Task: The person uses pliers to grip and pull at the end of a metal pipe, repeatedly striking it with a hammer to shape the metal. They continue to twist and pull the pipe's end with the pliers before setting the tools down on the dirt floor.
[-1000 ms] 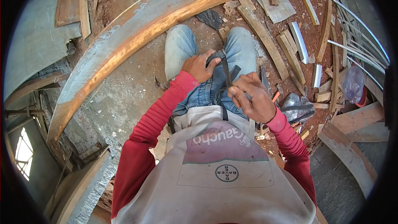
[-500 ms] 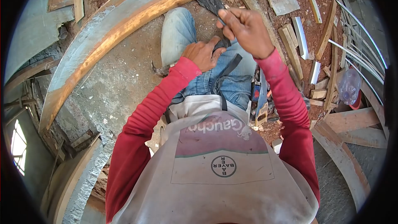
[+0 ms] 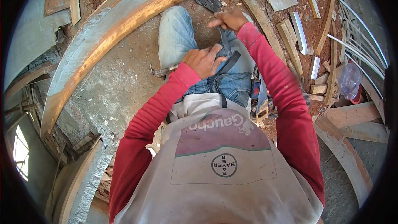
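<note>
Left hand (image 3: 203,61): partly curled, beside dark strap (image 3: 232,62); grip cannot be told. Right hand (image 3: 231,20): fingers closed on the strap's far part, above jeans (image 3: 177,37).

Dark, flat, flexible strip (image 3: 225,41) is over the jeans (image 3: 235,84) at 1 o'clock from view centre, narrow upper length running toward 11 o'clock, black squared end (image 3: 232,60) slanting toward 1 o'clock, join between them unclear.
</note>
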Tool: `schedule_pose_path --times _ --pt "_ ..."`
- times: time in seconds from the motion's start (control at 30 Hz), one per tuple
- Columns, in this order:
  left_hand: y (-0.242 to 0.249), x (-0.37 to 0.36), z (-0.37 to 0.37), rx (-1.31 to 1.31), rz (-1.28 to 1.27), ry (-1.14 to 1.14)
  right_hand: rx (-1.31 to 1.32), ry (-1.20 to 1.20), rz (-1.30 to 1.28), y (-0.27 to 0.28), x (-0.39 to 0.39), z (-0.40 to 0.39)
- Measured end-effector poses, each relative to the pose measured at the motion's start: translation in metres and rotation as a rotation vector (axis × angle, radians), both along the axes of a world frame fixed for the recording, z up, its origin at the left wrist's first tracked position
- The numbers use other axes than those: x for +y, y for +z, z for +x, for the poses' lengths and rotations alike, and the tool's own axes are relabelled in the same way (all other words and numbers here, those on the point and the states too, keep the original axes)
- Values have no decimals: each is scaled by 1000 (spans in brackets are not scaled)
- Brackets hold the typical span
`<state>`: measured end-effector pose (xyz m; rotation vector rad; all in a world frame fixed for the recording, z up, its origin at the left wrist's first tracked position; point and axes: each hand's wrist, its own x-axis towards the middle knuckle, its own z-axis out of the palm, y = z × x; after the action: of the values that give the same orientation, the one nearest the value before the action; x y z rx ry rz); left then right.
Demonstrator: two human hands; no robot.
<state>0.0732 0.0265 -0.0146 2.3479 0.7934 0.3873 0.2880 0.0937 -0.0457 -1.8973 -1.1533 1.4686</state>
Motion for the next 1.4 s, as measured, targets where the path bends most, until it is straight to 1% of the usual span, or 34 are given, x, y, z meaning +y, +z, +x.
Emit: schedule_pose_path --times 0.07,0.17,0.2,0.23,0.3,0.33,0.37,0.43,0.47,0.53,0.57,0.63,0.67,0.73,0.77,0.83,0.87,0.9,0.97,1.0,1.03,1.1,1.17,1.23,1.3,1.33,1.4 --pt "5 -6 0 3 -4 -15 156 -116 -291 3 -15 5" --pt "18 -11 -1 46 -72 -19 152 -89 -321 -27 -30 11" --pt "18 -12 -2 73 -98 -10 152 -84 -341 -10 -35 7" --pt "18 -13 -4 102 -125 4 157 -89 -340 -13 -39 8" --pt "15 -15 -4 91 -118 32 127 -54 -466 -14 -41 8" --pt "14 -17 -3 73 -121 63 -11 -24 -454 -8 -44 7" --pt "13 -18 -4 75 -122 53 -7 -33 -455 -10 -48 8" --pt "26 -11 -3 89 -133 -54 20 37 -411 -10 -49 7" --pt "28 -9 -2 89 -129 -60 22 31 -407 -10 -51 8" --pt "29 -6 -1 -22 -185 34 -93 116 -323 17 -57 1" --pt "32 -4 0 -23 -183 28 -94 110 -321 20 -62 1" --pt "37 -1 -4 -45 -264 29 77 110 -175 24 -72 1" --pt "37 1 -6 -44 -263 31 78 112 -174 27 -79 0" --pt "34 8 -9 42 -374 49 281 124 -122 38 -93 -1" --pt "32 11 -11 46 -375 48 285 123 -122 32 -101 0" --pt "24 19 -13 -62 -475 81 638 -14 -69 28 -114 -3" --pt "13 23 -16 -170 -473 74 762 -38 -60 29 -122 0" --pt "10 26 -15 -167 -469 77 765 -35 -57 31 -126 -4" --pt "4 30 -17 -266 -532 69 721 82 148 29 -131 -13" --pt "3 31 -18 -259 -532 68 576 150 124 26 -130 -11" --pt "3 33 -18 -264 -535 71 579 146 127 23 -130 -11" --pt "2 36 -19 -269 -532 72 421 215 125 21 -128 -10" --pt "3 39 -22 -254 -616 132 373 226 120 24 -126 -10" --pt "-1 44 -25 -264 -630 148 323 238 111 25 -125 -10" --pt "-3 45 -26 -275 -648 165 316 171 141 24 -126 -12" --pt "-4 44 -25 -282 -659 172 317 174 143 25 -126 -14" --pt "-6 45 -27 -288 -670 180 317 90 134 26 -126 -19"
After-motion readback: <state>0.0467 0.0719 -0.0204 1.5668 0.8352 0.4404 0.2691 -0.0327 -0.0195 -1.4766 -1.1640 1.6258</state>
